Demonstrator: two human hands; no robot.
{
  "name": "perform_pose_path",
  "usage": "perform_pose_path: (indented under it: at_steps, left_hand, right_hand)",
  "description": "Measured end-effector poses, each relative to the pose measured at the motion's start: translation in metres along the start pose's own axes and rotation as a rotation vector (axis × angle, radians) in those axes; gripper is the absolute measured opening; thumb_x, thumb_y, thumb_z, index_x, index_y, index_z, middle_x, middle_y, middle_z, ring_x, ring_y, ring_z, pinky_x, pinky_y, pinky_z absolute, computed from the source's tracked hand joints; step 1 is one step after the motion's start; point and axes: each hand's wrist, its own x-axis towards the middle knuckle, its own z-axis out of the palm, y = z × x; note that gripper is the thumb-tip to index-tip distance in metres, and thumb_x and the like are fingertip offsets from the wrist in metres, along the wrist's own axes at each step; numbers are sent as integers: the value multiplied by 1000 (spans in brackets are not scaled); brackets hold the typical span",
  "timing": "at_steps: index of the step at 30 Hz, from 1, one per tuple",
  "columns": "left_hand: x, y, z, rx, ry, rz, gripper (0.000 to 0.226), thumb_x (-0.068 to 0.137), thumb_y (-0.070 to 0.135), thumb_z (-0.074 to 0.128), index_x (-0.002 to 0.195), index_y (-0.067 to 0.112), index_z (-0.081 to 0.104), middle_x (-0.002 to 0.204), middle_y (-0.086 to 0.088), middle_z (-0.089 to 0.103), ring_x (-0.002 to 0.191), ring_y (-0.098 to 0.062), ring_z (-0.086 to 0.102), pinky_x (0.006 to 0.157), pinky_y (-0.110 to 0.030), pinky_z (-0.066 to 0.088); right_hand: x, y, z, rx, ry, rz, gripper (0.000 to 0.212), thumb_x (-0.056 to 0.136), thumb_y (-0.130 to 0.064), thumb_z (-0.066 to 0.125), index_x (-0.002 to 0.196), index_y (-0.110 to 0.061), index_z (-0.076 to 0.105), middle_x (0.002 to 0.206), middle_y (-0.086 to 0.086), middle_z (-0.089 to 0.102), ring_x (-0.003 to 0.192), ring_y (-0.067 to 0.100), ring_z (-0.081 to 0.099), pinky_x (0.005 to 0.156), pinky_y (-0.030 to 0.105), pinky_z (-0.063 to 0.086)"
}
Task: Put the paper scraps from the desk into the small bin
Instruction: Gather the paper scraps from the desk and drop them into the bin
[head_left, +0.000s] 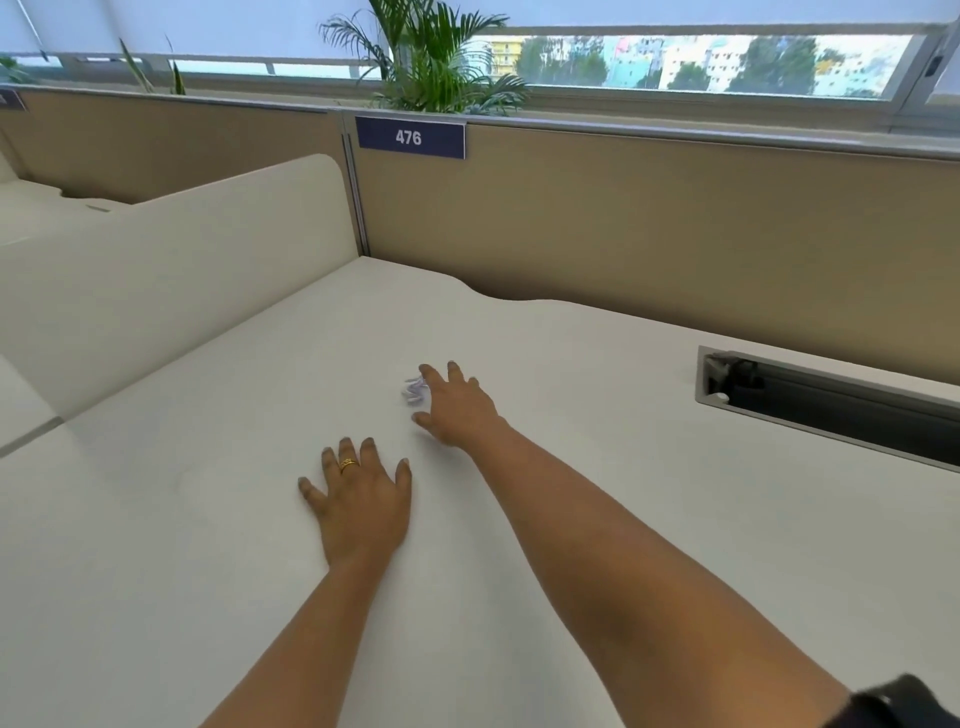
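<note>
**Early stage: reaching for a scrap, bin out of sight**

Head view: right hand (460, 408) reaches with fingers spread, nothing gripped, over a small crumpled paper scrap (413, 389) mid-desk (571, 467); contact probably at the fingertips, blurry. Left hand (361, 499) lies flat, fingers splayed, nearer. No small bin visible, no other scraps seen. Grab and drop-off remain.

Bare forearms; gold ring (349, 463) on left hand (361, 506); dark sleeve (904, 704) at right.

White desk (571, 519), pale lilac paper scrap (412, 388), tan partition (649, 234), navy sign (410, 137).
</note>
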Motion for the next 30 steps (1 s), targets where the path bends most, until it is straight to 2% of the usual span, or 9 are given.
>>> perform_pose_path:
  at_steps: [5, 8, 11, 13, 17, 20, 23, 27, 30]
  left_hand:
    - [0, 2, 0, 15, 0, -3, 56, 95, 43, 29, 142, 12, 27, 154, -13, 26, 145, -29, 14, 115, -57, 13]
    - [0, 1, 0, 17, 5, 1, 56, 95, 42, 30, 142, 11, 27, 154, -14, 26, 145, -31, 15, 115, -58, 14]
    - [-1, 0, 0, 19, 12, 11, 56, 95, 42, 32, 141, 10, 29, 153, -16, 28, 144, -32, 17, 113, -59, 14]
    - [-1, 0, 0, 28, 17, 13, 56, 95, 43, 32, 141, 10, 30, 152, -16, 29, 144, -33, 18, 113, -59, 16]
    - [0, 1, 0, 39, 13, 8, 57, 95, 43, 31, 141, 10, 30, 152, -15, 29, 144, -31, 18, 113, -58, 16]
    - [0, 1, -1, 41, 13, 6, 57, 95, 43, 32, 141, 10, 30, 152, -15, 30, 144, -31, 19, 114, -58, 17]
    - [0, 0, -1, 40, 6, 2, 56, 95, 43, 33, 140, 10, 31, 152, -15, 30, 144, -31, 19, 113, -59, 16]
    - [0, 0, 0, 43, 8, 6, 55, 94, 41, 37, 139, 9, 34, 150, -17, 33, 143, -33, 22, 112, -60, 18]
    - [-1, 0, -1, 46, 4, 10, 55, 94, 40, 39, 138, 7, 35, 148, -19, 35, 142, -35, 23, 111, -61, 19]
  right_hand:
    - [18, -13, 10, -17, -38, 17, 62, 95, -34, 45, 146, -26, 12, 157, 14, 2, 142, 42, 7, 112, 48, 25]
    - [21, -16, 20, -133, -54, -34, 54, 98, -26, 38, 146, -29, 12, 158, 11, 2, 143, 37, 6, 114, 52, 21]
    - [17, -19, 28, -224, -3, -84, 54, 96, -12, 37, 145, -20, 16, 156, 12, 12, 139, 36, 20, 109, 49, 28]
    - [12, -19, 32, -245, 93, -140, 52, 92, -3, 38, 142, -9, 24, 150, 15, 26, 126, 34, 37, 98, 42, 39]
    - [2, -6, 40, -130, 244, -216, 41, 92, 5, 34, 132, -1, 39, 132, 16, 48, 112, 32, 48, 87, 37, 45]
    - [-8, 8, 39, 71, 235, -175, 31, 95, 0, 32, 120, 0, 50, 124, 17, 53, 111, 32, 47, 89, 40, 43]
    - [-22, 21, 36, 209, 266, -139, 26, 94, -6, 36, 103, 1, 59, 111, 15, 59, 106, 28, 49, 85, 33, 40]
    - [-41, 37, 31, 197, 329, -148, 21, 89, 0, 43, 87, 4, 64, 96, 18, 65, 88, 25, 48, 73, 26, 35]
    - [-55, 51, 24, 201, 334, -105, 21, 87, 2, 45, 91, 3, 66, 99, 16, 66, 96, 29, 54, 78, 27, 39]
